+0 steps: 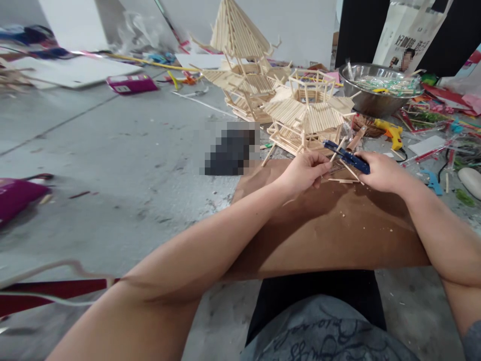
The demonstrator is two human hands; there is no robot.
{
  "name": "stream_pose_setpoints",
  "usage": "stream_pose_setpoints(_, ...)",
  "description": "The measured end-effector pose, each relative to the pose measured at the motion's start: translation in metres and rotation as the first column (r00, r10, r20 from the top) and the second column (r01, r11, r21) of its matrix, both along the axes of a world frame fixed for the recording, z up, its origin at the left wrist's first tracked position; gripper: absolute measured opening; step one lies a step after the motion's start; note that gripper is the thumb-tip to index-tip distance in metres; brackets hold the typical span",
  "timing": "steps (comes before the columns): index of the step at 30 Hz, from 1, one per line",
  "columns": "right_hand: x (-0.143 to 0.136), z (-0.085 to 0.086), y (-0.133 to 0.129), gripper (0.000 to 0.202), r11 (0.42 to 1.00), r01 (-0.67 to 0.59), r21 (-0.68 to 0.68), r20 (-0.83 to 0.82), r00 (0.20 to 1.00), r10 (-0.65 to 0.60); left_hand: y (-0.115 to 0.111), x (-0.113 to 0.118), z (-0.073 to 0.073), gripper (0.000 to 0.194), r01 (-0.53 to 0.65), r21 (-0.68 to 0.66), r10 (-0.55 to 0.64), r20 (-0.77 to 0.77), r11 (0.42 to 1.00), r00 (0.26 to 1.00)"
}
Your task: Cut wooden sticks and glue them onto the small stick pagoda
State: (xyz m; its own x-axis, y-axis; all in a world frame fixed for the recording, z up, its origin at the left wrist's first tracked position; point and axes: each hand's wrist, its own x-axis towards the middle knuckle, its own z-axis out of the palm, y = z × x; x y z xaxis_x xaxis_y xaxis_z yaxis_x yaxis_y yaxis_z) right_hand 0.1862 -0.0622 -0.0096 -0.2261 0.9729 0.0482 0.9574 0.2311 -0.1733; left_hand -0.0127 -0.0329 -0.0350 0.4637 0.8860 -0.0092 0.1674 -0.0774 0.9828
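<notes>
My left hand (pixel 308 169) pinches a thin wooden stick (pixel 339 148) that slants up to the right. Closed around a dark blue hand tool (pixel 352 159) is my right hand (pixel 383 171). The tool's far end meets or overlaps the stick; whether it grips it, I cannot tell. Below the hands, a few loose wooden sticks (pixel 350 172) lie on a brown board (pixel 338 230). Just beyond stands a many-sided model made of sticks (pixel 306 118), with sloping roof panels and an open frame on top. A taller stick tower (pixel 244 55) with a pointed roof rises behind it.
A metal bowl (pixel 370 103) of wrapped items stands back right, near a yellow glue gun (pixel 391 131) and scattered scraps. A blurred-out dark object (pixel 227 153) lies left of the board. Purple packs (pixel 131 83) rest on the grey floor (pixel 112 150).
</notes>
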Motion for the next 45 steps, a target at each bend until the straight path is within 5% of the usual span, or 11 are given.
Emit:
stream_pose_setpoints(2,0.006,-0.001,0.004,0.038,0.998,0.056,0.030,0.016,0.998,-0.057,0.002,-0.002,0.000,0.011,-0.016,0.161,0.050,-0.209,0.987,0.977)
stream_pose_setpoints(5,0.013,-0.002,0.008,0.029,0.983,0.173,0.066,0.083,0.980,-0.178,0.003,-0.005,-0.002,0.011,0.044,0.412,0.206,-0.540,0.910,0.816)
stream_pose_setpoints(8,0.015,-0.002,0.010,0.028,0.963,0.245,0.109,0.146,0.955,-0.259,0.001,-0.006,-0.001,0.020,0.155,0.475,0.291,-0.732,0.866,0.617)
stream_pose_setpoints(12,0.014,-0.002,0.011,0.029,0.959,0.267,0.094,0.176,0.944,-0.280,-0.005,-0.004,0.001,0.022,0.259,0.463,0.287,-0.811,0.848,0.510)
stream_pose_setpoints(29,0.017,-0.001,0.011,0.029,0.982,0.190,-0.001,0.103,0.977,-0.189,-0.003,0.000,-0.010,0.029,0.329,0.489,0.304,-0.824,0.808,0.477)
stream_pose_setpoints(39,0.017,-0.002,0.011,0.029,0.982,0.189,0.024,0.050,0.980,-0.190,-0.008,0.005,-0.006,0.025,0.539,0.471,0.308,-0.878,0.698,0.367)
stream_pose_setpoints(45,0.014,0.006,0.007,0.024,0.979,0.203,0.033,-0.149,0.969,-0.196,-0.004,-0.001,-0.001,0.024,0.417,0.552,0.321,-0.802,0.722,0.504)
